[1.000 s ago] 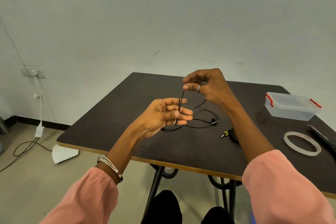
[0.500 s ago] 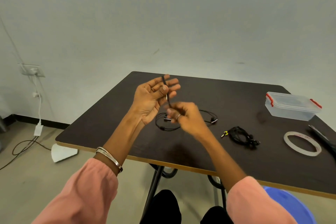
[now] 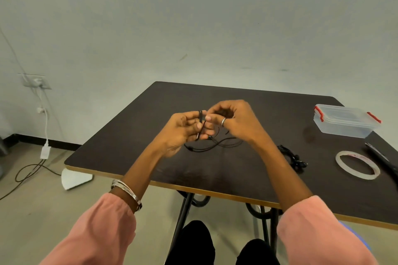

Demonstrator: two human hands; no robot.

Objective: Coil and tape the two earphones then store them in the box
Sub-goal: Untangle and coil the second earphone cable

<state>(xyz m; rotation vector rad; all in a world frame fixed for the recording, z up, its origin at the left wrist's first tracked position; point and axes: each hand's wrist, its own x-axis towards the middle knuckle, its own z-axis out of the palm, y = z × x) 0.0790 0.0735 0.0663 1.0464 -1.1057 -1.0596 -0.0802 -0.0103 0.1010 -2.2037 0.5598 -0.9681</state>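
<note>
A black earphone cable point(image 3: 212, 146) trails from my hands down onto the dark table point(image 3: 237, 174). My left hand point(image 3: 183, 131) has turns of that cable wound around its fingers, the plug end hanging at the palm. My right hand point(image 3: 232, 119) pinches the same cable just beside the left fingers, above the table's middle. A second black earphone point(image 3: 293, 158) lies bunched on the table to the right of my right forearm. The clear plastic box point(image 3: 344, 121) with red clips stands shut at the far right. A roll of clear tape point(image 3: 357, 164) lies flat in front of it.
A dark pen-like tool point(image 3: 381, 160) lies at the right edge beside the tape. The table's near edge runs across above my knees. On the left, a wall socket with a white charger point(image 3: 44, 150) and cables on the floor.
My right hand has swung from below the left hand up to the right of it, drawing the cable around the left fingers. The left hand has dropped slightly and curled.
</note>
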